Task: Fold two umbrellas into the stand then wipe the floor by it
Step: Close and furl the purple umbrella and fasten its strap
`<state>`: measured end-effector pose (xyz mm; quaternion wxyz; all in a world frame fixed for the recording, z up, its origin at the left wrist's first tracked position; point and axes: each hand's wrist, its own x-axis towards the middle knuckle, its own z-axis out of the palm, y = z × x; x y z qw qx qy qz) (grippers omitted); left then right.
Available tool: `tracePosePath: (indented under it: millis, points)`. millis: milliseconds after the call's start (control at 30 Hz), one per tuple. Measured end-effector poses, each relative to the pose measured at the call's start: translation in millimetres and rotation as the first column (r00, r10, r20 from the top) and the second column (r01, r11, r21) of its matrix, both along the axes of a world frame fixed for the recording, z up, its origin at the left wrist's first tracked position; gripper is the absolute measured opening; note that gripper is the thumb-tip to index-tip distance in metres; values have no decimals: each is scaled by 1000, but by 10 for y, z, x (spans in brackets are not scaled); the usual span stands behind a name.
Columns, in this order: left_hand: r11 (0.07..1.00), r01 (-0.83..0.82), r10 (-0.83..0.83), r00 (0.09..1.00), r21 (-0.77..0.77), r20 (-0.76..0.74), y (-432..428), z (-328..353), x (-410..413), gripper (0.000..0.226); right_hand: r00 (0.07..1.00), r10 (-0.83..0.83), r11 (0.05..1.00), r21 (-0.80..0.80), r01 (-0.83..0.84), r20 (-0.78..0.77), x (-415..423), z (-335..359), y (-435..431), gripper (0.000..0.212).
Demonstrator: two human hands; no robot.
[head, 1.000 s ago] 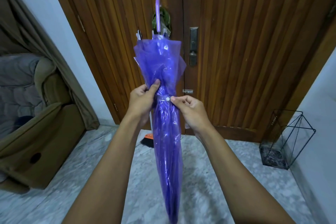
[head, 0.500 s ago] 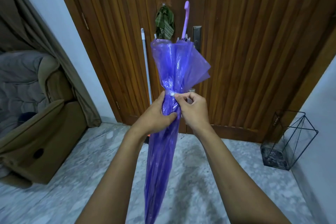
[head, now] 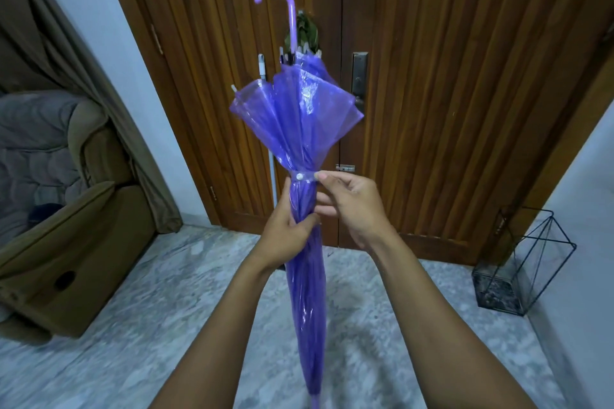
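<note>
Before the door point(head: 465, 93), the purple umbrella point(head: 300, 123) is held upright, handle up, well apart from the wire stand point(head: 498, 292) at right. Step in hand: fastening the first folded umbrella. The left hand point(head: 285, 232) grips the gathered canopy; the right hand point(head: 352, 206), fingers curled, pinches the strap point(head: 304, 176) end. Next: carry it into the stand, tip down.

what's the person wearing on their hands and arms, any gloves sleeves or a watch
Nothing shows: no gloves on the left hand or right hand, no rings, watch or bracelet, and both forearms are bare with no sleeve in view.
</note>
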<state>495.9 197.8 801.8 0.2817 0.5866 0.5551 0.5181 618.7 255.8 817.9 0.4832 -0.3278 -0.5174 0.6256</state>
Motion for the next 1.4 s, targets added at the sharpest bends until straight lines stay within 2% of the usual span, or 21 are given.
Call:
tracePosePath:
  millis: [100,167,233,300,400,500,600,667,800,967,1067,1167,1300,1400]
  points:
    - [997,79,-80,975,12,208,-66,80,6,61,998,6,995,-104,-13,-63,20,4,43,26]
    - [990,138,-131,940,-3,316,-79,101,6,58,999,-48,996,-73,48,-1,17,11,66,22]
    - [981,186,-157,918,-46,364,-73,104,-15,57,998,-69,996,-61,68,-10,11,14,73,20]
    - [981,163,-129,950,-100,283,-57,111,-47,60,997,-31,994,-108,23,-68,19,14,60,21]
    - [992,20,-12,998,-128,65,-33,129,-85,69,995,-23,994,-106,13,-93,54,38,38,20]
    - [980,-189,196,967,59,-161,-9,123,-52,74,992,-111,993,-38,109,-60,46,75,41,5]
    - [927,-306,366,868,219,-336,15,126,72,64,980,-199,978,70,198,14,12,118,30,4]
    - [915,-344,398,855,210,-333,28,150,146,63,963,-265,956,142,256,55,-8,156,4,6]
    - [943,-282,321,909,176,-264,21,200,242,67,940,-316,925,261,276,125,-50,196,-18,4]
    - [945,-278,320,892,171,-320,25,296,161,68,983,-118,966,246,81,141,22,267,0,14]
    - [964,-209,241,947,163,-213,-40,387,104,56,999,-2,992,128,-2,36,112,317,11,13]
    - [983,-135,137,991,127,-2,-98,427,76,62,994,18,999,-36,-22,-106,128,282,7,11]
    - [993,-72,50,973,89,224,-104,369,87,58,994,-18,992,-125,4,-111,125,208,-6,12]
    - [997,-27,1,936,67,352,-98,302,113,54,988,13,984,-172,-39,-152,124,197,-36,11]
